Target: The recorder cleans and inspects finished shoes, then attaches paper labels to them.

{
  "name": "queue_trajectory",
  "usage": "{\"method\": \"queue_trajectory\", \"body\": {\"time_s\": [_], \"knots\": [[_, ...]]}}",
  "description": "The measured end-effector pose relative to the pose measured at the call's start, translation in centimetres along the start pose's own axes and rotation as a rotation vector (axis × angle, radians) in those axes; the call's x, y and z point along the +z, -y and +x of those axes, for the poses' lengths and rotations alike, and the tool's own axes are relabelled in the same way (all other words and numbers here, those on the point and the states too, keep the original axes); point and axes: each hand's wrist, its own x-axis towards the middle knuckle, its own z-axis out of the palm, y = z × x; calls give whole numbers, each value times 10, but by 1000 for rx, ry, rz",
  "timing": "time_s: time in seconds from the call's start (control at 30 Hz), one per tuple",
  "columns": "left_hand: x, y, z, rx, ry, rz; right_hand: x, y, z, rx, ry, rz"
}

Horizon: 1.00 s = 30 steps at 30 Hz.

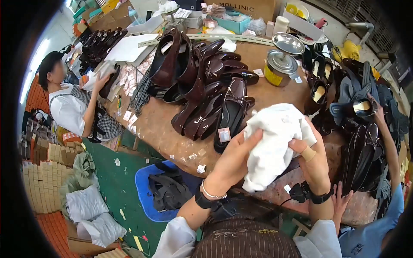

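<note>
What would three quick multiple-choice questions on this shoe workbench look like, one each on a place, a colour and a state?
1. Where does the pile of glossy dark maroon shoes lie?
A. on the brown worktable
B. on the green floor
C. in a blue tub

2. What colour is the crumpled cloth bundle that the person holds?
A. yellow
B. white
C. black

3. How do the hands stand with the bundle?
A. both rest flat on the table
B. only one touches it
C. the left hand and the right hand both have a grip on it

Answers: 1 A, the shoes are heaped on the tabletop; 2 B, the fabric is plainly white; 3 C, fingers wrap it from both sides.
</note>
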Motion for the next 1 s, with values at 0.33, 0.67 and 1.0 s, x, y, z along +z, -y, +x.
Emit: {"method": "queue_trajectory", "body": {"time_s": [0.33, 0.67, 1.0], "knots": [[4, 31, -12, 786, -249, 454, 15, -52, -34, 243, 85, 539], [-12, 38, -31, 148, -235, 202, 22, -57, -35, -26, -415, 225], [2, 70, -26, 438, -47, 590, 32, -74, -53, -145, -368, -373]]}}
